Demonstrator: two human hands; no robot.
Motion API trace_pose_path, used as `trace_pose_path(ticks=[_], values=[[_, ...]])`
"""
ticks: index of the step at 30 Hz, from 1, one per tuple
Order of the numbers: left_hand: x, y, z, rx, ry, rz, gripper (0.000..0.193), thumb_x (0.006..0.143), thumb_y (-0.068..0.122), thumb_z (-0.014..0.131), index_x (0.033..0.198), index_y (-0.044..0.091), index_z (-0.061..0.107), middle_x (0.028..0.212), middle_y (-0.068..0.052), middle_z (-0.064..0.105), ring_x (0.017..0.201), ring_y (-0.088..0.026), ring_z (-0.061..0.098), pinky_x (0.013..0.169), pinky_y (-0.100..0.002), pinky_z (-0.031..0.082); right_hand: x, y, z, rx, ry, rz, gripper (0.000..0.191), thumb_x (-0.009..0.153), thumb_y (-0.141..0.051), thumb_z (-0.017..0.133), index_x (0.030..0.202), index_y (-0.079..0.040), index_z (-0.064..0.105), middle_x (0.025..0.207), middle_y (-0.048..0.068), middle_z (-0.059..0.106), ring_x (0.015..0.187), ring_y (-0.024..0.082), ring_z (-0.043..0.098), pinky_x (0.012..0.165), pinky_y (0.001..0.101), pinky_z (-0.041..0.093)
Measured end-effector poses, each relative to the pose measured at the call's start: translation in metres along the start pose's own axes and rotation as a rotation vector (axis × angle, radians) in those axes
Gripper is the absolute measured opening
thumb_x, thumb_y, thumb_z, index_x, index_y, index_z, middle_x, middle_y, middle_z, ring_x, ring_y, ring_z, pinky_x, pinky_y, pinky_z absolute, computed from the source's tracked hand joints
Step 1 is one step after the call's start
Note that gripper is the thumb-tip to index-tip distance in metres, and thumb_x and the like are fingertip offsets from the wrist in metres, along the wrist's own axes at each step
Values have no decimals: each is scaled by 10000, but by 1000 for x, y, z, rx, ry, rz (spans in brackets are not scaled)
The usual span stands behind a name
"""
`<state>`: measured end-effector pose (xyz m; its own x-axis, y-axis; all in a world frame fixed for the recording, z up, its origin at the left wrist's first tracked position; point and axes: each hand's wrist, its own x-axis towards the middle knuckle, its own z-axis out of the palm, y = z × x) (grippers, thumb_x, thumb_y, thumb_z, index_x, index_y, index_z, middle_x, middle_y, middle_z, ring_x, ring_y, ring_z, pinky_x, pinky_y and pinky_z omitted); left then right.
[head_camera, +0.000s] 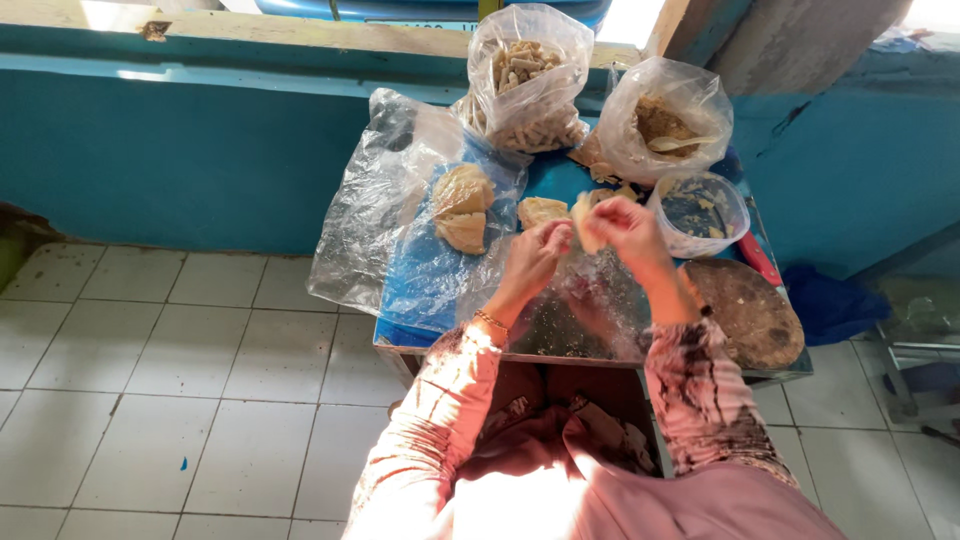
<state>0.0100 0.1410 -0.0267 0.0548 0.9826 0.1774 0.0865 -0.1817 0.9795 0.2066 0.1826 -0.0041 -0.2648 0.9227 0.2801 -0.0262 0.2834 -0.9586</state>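
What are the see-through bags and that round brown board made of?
The bags look like thin clear plastic: glossy, crinkled, with the food showing through. The round board looks like wood, dull brown and rough, though it could be something else.

Bags of snacks (530, 85) and a plastic tub (700, 212) crowd the far edge of the bench (560, 180). A round wooden board (750, 310) blocks the right. Open room lies left, over flat plastic sheeting (380, 220).

Long pink patterned sleeves (440, 420) with dark streaks, and what looks like a beaded bracelet (490, 320).
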Motion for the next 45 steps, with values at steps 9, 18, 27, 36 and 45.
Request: trace_pose_path(ticks=[9, 18, 27, 36, 45], values=[[-64, -31, 23, -528, 46, -147, 215, 1036, 185, 594, 1078, -8, 678, 933, -28, 725, 807, -100, 725, 709, -274, 636, -78, 8, 13, 170, -16, 126, 106, 978, -52, 749, 1063, -18, 696, 962, -9, 684, 874, 59, 632, 765, 221, 511], [-102, -18, -20, -471, 285, -159, 184, 1022, 144, 597, 1142, 14, 650, 901, -83, 763, 768, -146, 753, 577, -303, 615, -75, -2, 20, -434, 252, -337, 92, 993, -86, 734, 1080, -63, 713, 1079, 54, 692, 982, 167, 687, 806, 294, 568], [-112, -23, -19, -689, 260, -168, 149, 988, 118, 693, 1108, 59, 629, 946, -48, 744, 773, -139, 739, 586, -261, 590, -107, -35, 49, -1035, 25, -417, 249, 889, -7, 632, 1092, -89, 750, 1110, 64, 748, 1015, 298, 719, 860, 398, 572], [-108, -15, 11, -741, 105, -59, 167, 990, 110, 757, 1091, -5, 689, 951, -81, 747, 809, -152, 737, 685, -256, 604, -111, -21, 59, -50, 13, 44, 246, 918, -125, 744, 1142, -42, 686, 1093, 53, 719, 968, 109, 687, 838, 272, 571], [-123, -10, 7, -765, 13, -161, 223, 989, 175, 702, 1126, 0, 718, 984, -77, 760, 853, -152, 743, 651, -256, 585, -129, 16, 49, 298, 96, 280, 196, 978, -104, 714, 1128, 22, 715, 1031, 55, 748, 909, 120, 692, 772, 258, 550]])
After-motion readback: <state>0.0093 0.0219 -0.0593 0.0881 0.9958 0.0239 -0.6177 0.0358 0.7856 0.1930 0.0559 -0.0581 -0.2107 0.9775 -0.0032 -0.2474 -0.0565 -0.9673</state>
